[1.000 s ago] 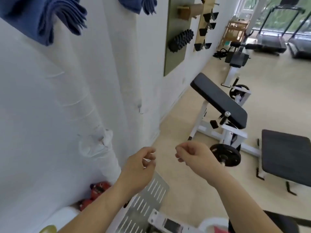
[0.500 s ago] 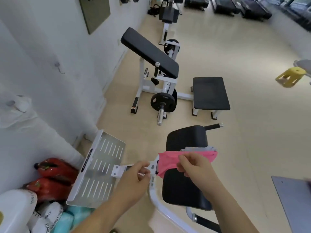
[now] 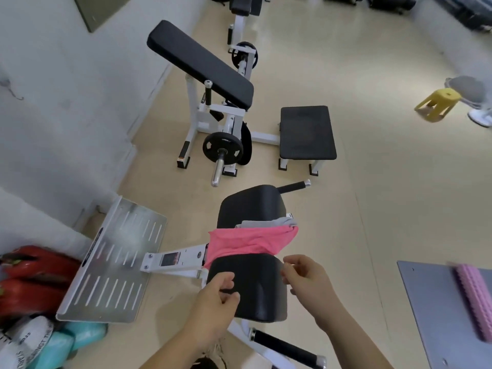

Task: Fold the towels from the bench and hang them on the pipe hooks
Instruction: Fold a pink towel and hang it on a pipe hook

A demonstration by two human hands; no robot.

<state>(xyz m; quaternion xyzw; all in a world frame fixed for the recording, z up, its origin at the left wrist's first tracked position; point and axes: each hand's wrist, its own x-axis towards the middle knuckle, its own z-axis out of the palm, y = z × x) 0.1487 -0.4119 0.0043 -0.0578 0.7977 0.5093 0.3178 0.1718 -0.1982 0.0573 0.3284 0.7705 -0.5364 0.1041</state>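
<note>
A pink towel lies draped across the black padded bench just in front of me. A grey towel sits right behind it on the same pad. My left hand hovers over the near left part of the pad, fingers loosely curled and holding nothing. My right hand is at the pad's right edge, a little short of the pink towel, also loosely curled with nothing in it. Neither hand touches a towel. No pipe hooks are in view.
A slotted metal footplate juts left from the bench frame. Red and teal bags are piled by the wall. Ahead stand a curl bench with a weight plate and a low black seat. Right: a purple roller, a yellow stool.
The view has swung from the wall with hung blue towels down to the bench. Both hands now sit nearer me than the pink towel, over the black pad.
</note>
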